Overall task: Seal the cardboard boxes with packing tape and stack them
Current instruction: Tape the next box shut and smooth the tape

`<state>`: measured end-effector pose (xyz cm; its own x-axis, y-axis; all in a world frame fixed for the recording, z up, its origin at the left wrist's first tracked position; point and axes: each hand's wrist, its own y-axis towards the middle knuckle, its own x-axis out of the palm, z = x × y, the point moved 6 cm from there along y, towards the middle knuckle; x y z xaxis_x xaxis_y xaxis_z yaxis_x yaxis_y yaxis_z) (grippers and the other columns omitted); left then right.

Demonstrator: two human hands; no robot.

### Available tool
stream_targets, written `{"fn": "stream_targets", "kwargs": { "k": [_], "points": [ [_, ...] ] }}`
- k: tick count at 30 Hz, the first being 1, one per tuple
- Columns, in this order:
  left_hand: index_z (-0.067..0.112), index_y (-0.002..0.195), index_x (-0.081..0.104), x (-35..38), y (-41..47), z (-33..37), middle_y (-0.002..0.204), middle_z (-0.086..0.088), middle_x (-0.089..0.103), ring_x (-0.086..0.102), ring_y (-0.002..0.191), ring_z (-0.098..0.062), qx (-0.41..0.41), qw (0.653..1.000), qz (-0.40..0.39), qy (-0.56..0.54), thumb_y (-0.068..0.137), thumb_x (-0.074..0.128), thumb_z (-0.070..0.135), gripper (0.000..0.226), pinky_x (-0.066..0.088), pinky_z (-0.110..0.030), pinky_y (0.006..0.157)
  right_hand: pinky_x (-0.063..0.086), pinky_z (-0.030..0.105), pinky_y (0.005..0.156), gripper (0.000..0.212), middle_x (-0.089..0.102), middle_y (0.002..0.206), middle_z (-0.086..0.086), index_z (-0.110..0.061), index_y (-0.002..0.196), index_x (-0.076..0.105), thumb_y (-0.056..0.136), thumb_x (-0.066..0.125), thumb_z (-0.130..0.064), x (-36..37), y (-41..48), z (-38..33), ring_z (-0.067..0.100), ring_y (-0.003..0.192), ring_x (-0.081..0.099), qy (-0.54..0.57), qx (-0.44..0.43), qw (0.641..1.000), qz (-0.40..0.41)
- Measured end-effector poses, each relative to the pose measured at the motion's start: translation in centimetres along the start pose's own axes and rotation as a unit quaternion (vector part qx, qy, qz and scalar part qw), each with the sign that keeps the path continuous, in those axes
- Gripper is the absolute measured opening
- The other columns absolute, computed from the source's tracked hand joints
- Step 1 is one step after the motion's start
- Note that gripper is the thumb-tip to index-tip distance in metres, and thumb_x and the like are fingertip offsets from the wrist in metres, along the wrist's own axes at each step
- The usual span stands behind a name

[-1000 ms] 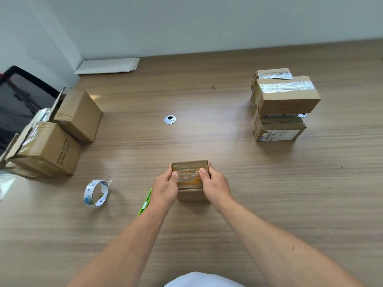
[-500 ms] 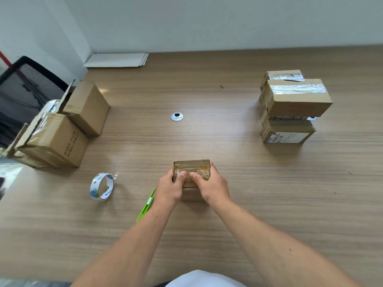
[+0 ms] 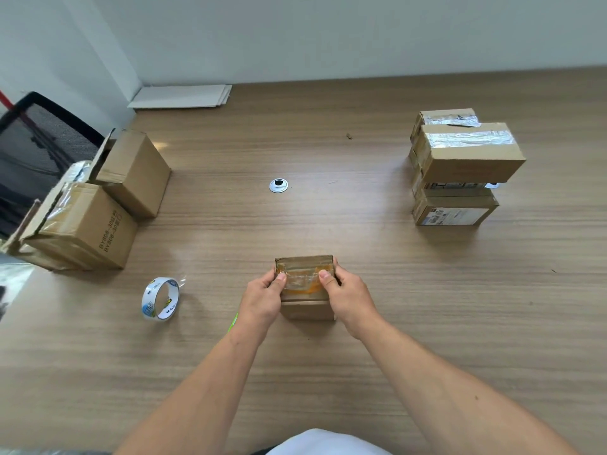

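A green thing (image 3: 234, 319) shows only as a thin strip beside the left hand (image 3: 262, 297); the wrist covers the rest. That hand and the right hand (image 3: 349, 295) hide the side walls of the small box (image 3: 305, 284) they grip. The left edge of the frame cuts off the chair (image 3: 42, 142). In the stack of boxes (image 3: 466, 159) at the right, the rear ones are mostly covered and the label print is too small to read. A dark speck (image 3: 348, 136) in the upper middle cannot be identified.

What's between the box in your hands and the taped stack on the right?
Nothing: in the head view, only bare table separates the box from the stack.
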<state>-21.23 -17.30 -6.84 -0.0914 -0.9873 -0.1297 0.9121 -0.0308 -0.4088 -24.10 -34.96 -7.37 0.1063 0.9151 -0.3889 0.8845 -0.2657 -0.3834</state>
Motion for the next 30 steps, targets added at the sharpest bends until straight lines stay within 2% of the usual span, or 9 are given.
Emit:
{"fn": "stream_targets", "kwargs": {
  "k": [2, 7, 10, 12, 15, 22, 25, 27, 30],
  "points": [
    [0.013, 0.115, 0.073, -0.2, 0.0, 0.0, 0.105, 0.004, 0.077, 0.069, 0.107, -0.013, -0.015, 1.000, -0.006, -0.007, 0.105, 0.051, 0.011, 0.024, 0.051, -0.017, 0.092, 0.044, 0.039, 0.111, 0.067, 0.065, 0.137, -0.002, -0.020, 0.147, 0.053, 0.091, 0.051, -0.057, 0.2, 0.2, 0.4, 0.016, 0.128, 0.058, 0.005, 0.008, 1.000, -0.006],
    [0.015, 0.113, 0.075, -0.7, 0.6, -0.6, 0.110, 0.002, 0.076, 0.068, 0.110, -0.015, -0.045, 0.999, -0.011, -0.010, 0.105, 0.050, 0.022, 0.026, 0.047, -0.036, 0.109, 0.043, 0.039, 0.111, 0.052, 0.063, 0.139, -0.002, -0.022, 0.147, 0.053, 0.101, 0.050, -0.046, 0.2, 0.3, 0.3, 0.019, 0.129, 0.056, 0.007, 0.010, 1.000, -0.005],
    [0.019, 0.104, 0.077, -0.5, 0.7, -0.1, 0.097, 0.006, 0.078, 0.071, 0.098, -0.012, -0.003, 0.997, -0.001, 0.075, 0.099, 0.059, 0.043, 0.031, 0.053, -0.034, 0.096, 0.045, 0.031, 0.102, 0.058, 0.066, 0.131, -0.001, -0.025, 0.145, 0.050, 0.095, 0.057, -0.055, 0.5, 0.1, -0.3, 0.020, 0.121, 0.059, -0.008, 0.014, 1.000, 0.002],
    [0.021, 0.099, 0.074, 0.1, 0.4, 0.6, 0.089, 0.008, 0.076, 0.070, 0.089, -0.011, 0.033, 0.988, 0.021, 0.150, 0.096, 0.064, 0.043, 0.024, 0.053, -0.030, 0.083, 0.042, 0.025, 0.089, 0.068, 0.066, 0.125, 0.002, -0.025, 0.146, 0.043, 0.091, 0.064, -0.057, 1.0, -0.4, -0.8, 0.021, 0.112, 0.060, -0.013, 0.016, 1.000, 0.004],
    [0.021, 0.098, 0.070, 0.5, -0.5, 1.4, 0.084, 0.010, 0.072, 0.067, 0.082, -0.012, 0.065, 0.975, 0.059, 0.204, 0.096, 0.064, 0.040, 0.020, 0.046, -0.024, 0.069, 0.043, 0.026, 0.087, 0.069, 0.066, 0.121, 0.005, -0.024, 0.147, 0.040, 0.090, 0.069, -0.051, 1.2, -0.8, -1.1, 0.025, 0.112, 0.062, -0.007, 0.023, 0.999, 0.027],
    [0.025, 0.106, 0.075, -0.2, 0.0, 0.5, 0.091, 0.006, 0.078, 0.073, 0.092, -0.020, 0.054, 0.988, 0.035, 0.138, 0.081, 0.056, 0.059, 0.046, 0.056, -0.043, 0.089, 0.041, 0.024, 0.083, 0.049, 0.071, 0.114, 0.002, -0.020, 0.135, 0.056, 0.094, 0.064, -0.046, 0.9, -0.3, -1.0, 0.024, 0.108, 0.064, -0.036, -0.009, 0.998, 0.041],
    [0.023, 0.105, 0.076, -0.4, 0.4, 0.1, 0.095, 0.005, 0.079, 0.073, 0.097, -0.020, 0.032, 0.995, 0.013, 0.099, 0.085, 0.060, 0.051, 0.038, 0.055, -0.047, 0.095, 0.042, 0.024, 0.087, 0.046, 0.071, 0.119, 0.004, -0.017, 0.136, 0.059, 0.099, 0.058, -0.044, 0.6, 0.2, -0.8, 0.025, 0.113, 0.063, -0.059, -0.021, 0.997, 0.033],
    [0.020, 0.103, 0.077, -0.4, 0.2, 0.2, 0.098, 0.002, 0.079, 0.073, 0.100, -0.021, 0.027, 0.997, 0.002, 0.067, 0.097, 0.062, 0.033, 0.021, 0.054, -0.047, 0.099, 0.043, 0.026, 0.091, 0.048, 0.071, 0.121, 0.005, -0.016, 0.139, 0.058, 0.100, 0.055, -0.045, 0.5, 0.5, -0.5, 0.024, 0.114, 0.062, -0.065, -0.018, 0.997, 0.026],
    [0.016, 0.105, 0.077, -0.2, 0.2, 0.2, 0.104, -0.004, 0.078, 0.071, 0.104, -0.022, 0.005, 1.000, -0.007, 0.023, 0.103, 0.055, 0.015, 0.021, 0.051, -0.045, 0.104, 0.045, 0.028, 0.096, 0.049, 0.070, 0.126, 0.006, -0.016, 0.140, 0.059, 0.101, 0.054, -0.044, 0.5, 1.0, 0.1, 0.023, 0.118, 0.062, -0.054, -0.015, 0.998, 0.026]
  ]
}}
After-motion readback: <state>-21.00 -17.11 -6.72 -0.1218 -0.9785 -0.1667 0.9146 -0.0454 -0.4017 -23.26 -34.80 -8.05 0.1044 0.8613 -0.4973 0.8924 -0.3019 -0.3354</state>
